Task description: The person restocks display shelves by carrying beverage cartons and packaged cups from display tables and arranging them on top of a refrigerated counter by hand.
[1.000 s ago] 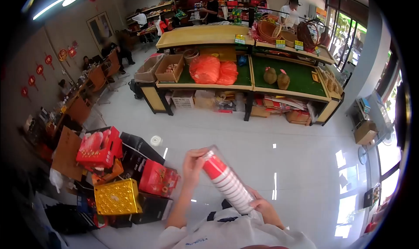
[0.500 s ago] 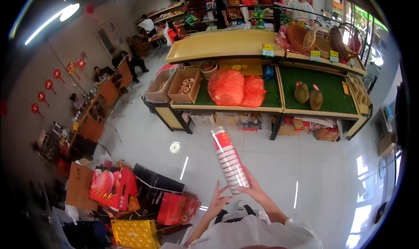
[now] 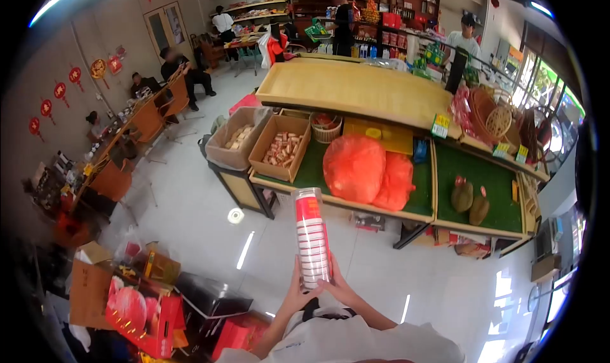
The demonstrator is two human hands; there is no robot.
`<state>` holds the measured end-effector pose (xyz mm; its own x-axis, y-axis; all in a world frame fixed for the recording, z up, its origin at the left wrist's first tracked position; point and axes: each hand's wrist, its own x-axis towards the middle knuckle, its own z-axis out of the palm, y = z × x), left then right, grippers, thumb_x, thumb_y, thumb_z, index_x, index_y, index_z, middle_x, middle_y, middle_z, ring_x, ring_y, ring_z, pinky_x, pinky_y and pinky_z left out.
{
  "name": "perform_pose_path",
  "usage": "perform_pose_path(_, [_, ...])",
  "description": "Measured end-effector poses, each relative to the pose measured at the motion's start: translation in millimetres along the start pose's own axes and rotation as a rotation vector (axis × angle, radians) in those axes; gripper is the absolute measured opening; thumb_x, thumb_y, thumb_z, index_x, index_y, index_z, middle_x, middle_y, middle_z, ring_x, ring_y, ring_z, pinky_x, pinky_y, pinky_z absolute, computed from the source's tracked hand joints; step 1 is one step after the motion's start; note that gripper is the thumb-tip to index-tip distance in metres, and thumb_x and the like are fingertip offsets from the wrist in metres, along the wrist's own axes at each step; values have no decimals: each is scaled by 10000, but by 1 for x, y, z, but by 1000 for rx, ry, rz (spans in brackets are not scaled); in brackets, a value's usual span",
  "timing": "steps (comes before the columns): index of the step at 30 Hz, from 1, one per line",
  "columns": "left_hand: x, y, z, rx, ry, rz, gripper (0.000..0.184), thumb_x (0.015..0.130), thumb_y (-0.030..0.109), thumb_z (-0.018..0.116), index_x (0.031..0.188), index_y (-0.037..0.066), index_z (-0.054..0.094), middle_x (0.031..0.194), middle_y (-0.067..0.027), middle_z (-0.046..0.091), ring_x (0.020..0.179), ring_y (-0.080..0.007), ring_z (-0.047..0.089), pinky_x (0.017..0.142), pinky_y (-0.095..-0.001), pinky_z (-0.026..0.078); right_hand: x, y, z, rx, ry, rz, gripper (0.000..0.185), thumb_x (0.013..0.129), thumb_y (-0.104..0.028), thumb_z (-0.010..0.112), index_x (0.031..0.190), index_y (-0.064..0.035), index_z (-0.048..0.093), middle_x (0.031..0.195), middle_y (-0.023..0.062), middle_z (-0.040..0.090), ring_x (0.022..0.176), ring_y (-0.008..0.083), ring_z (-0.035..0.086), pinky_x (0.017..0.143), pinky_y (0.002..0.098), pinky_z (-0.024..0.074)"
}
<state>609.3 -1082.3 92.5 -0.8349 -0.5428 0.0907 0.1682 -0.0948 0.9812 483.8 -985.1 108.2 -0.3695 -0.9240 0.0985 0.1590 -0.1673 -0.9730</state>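
A clear tube of stacked red and white cups or tubs [image 3: 311, 242] stands nearly upright in front of my body. Around its lower left side is my left hand [image 3: 298, 287]. My right hand [image 3: 335, 283] wraps the lower right side, its fingers close to those of the left. Both hands grip the tube near its bottom end. Its top end reaches up in front of the display stand's near edge.
Ahead stands a wooden display stand [image 3: 362, 86] with red bags [image 3: 356, 169], a carton of small packets [image 3: 279, 150] and baskets [image 3: 492, 118]. Gift boxes [image 3: 143, 315] are piled at lower left. Several people are farther off, some seated along the left wall.
My left hand left the tube's top, opened beside it, then closed on its lower part. The tube has turned more upright. The view has shifted nearer the stand.
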Motion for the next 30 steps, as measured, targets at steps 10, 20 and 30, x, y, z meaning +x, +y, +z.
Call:
perform_pose_path(10, [203,64,-99,358,-136,215,936,777,156,735,1482,59,126,1471,-214,217,1373,-328,228,1075,-409,286,209,-4,-50,30,193,9,856,885,-71,608,1480,-154,-2,1279,172,483,1122,218,517,942,357,433])
perform_pose_path(20, [425,63,-160,637,20,374,622,844,131,615,1411,81,363,1424,-195,303,1353,-349,251,1101,-420,208,466,-18,-121,16,173,-243,788,888,-44,586,1485,-54,72,1290,122,475,1089,187,540,895,310,468])
perform_pose_path(30, [660,76,-230,362,103,291,646,827,119,692,1384,45,373,1270,-136,476,1171,-228,481,957,-346,422,696,-43,-180,-611,462,-153,777,781,-378,719,1353,35,392,1068,209,547,937,286,586,799,336,475])
